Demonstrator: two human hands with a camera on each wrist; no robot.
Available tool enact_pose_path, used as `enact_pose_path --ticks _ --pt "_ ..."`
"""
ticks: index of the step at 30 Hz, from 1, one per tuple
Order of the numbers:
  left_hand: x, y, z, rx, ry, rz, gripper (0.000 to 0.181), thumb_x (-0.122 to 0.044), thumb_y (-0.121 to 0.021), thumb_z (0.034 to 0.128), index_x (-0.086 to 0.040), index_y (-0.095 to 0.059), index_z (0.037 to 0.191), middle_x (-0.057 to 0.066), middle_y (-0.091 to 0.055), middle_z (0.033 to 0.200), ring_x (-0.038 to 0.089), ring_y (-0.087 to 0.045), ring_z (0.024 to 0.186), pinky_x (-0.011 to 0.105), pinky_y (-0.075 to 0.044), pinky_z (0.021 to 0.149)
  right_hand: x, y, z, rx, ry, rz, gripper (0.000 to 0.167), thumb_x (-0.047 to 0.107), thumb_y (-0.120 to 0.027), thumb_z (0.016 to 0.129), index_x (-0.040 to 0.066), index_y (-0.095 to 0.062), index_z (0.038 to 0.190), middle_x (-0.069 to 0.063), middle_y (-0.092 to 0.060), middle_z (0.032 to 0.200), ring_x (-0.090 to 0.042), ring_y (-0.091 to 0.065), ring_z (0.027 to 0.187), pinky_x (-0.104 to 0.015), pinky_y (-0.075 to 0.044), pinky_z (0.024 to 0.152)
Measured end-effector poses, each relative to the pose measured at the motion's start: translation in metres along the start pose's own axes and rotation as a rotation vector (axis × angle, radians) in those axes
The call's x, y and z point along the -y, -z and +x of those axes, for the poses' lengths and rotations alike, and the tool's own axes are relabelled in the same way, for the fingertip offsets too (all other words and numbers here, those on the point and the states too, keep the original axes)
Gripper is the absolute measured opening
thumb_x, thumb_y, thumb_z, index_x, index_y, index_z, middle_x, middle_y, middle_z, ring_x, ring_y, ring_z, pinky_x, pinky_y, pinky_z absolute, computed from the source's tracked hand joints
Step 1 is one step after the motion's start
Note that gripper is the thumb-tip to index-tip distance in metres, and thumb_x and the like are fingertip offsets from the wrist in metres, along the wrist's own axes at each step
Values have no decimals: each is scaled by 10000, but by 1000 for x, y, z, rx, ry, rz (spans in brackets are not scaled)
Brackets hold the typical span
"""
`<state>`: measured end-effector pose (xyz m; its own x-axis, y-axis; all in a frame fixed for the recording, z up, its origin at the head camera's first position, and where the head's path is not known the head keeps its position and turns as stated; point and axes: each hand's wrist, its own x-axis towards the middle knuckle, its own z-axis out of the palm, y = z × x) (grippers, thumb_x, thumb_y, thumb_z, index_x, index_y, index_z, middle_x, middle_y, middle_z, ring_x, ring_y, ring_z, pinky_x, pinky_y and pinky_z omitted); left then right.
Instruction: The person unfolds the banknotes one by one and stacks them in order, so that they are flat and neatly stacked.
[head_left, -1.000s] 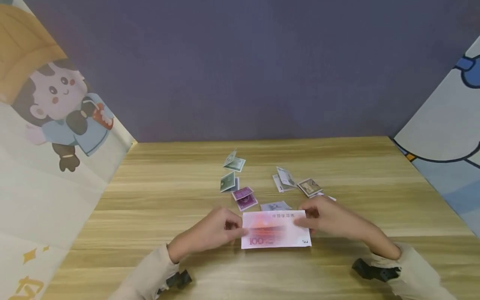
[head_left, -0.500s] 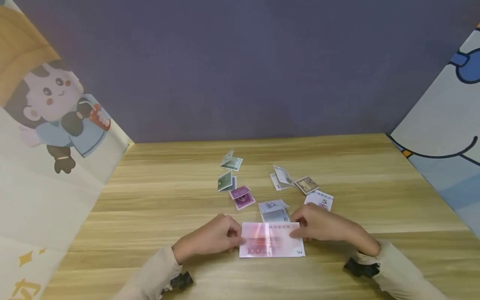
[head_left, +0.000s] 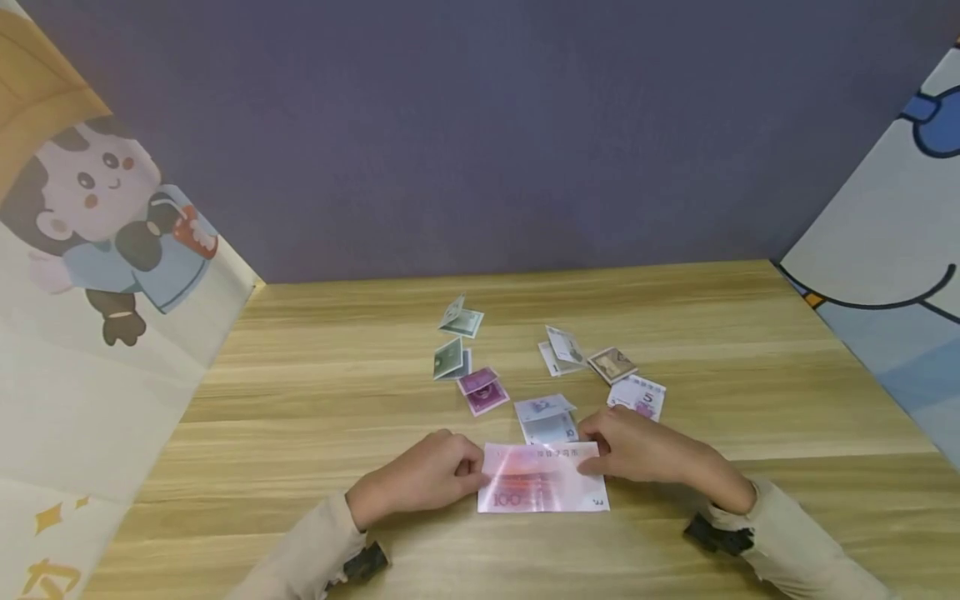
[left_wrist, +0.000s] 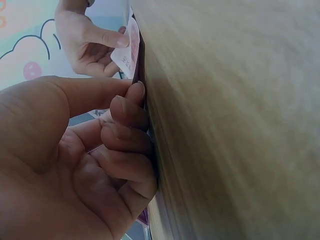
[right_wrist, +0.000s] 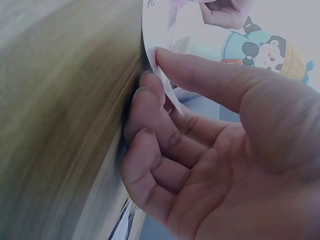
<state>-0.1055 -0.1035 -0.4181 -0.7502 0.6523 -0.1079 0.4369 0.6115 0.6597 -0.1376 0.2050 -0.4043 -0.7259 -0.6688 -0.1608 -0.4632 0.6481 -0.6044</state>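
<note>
Wood-grain desk (head_left: 262, 417), dark wall (head_left: 480, 142) behind. Left hand (head_left: 423, 471) and right hand (head_left: 637, 446) each pinch one end of the pink 100 note (head_left: 536, 487), desk contact unclear. Step looks like holding it spread; next move probably needs both pinches level. Just beyond: folded grey note (head_left: 543, 409), then 5 note (head_left: 637, 394). Versus 1 s ago: pink note nearer the person, both others more exposed.

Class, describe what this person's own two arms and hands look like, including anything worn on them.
The left hand and right hand are bare, without gloves or visible rings. Loose beige cloth sleeves cover both forearms. A small, black, blocky device shows near each wrist.
</note>
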Motion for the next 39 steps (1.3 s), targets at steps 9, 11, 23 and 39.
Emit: enact_pose_path --ticks 9,11,23,39 --pt "-1 3 -2 3 9 62 386 -223 -716 917 -206 -514 589 -130 -432 524 10 -388 499 191 -375 534 10 1 -2 -7 -113 -19 316 278 -792 853 168 -553 1029 56 -518 717 -97 -458 625 -256 -395 540" --pt "0 4 -2 1 3 64 389 -219 -720 913 -203 -517 582 -133 -440 524 8 -394 499 192 -384 538 12 1 -2 -13 -146 -39 331 278 -793 851 177 -543 1043 52 -519 723 -109 -458 635 -259 -389 545" --pt "3 5 0 12 5 12 406 -237 -678 951 -213 -504 585 -128 -411 516 1 -366 481 178 -354 510 11 9 -6 6 -119 -68 267 252 -778 862 195 -547 982 76 -523 708 -93 -455 622 -253 -396 551" --pt "3 5 2 21 -17 -10 371 -226 -652 971 -210 -543 617 -115 -428 538 -2 -375 489 176 -354 504 -3 28 -10 -105 -30 -84 78 141 -700 920 165 -625 920 130 -509 617 -14 -439 537 -227 -407 515"
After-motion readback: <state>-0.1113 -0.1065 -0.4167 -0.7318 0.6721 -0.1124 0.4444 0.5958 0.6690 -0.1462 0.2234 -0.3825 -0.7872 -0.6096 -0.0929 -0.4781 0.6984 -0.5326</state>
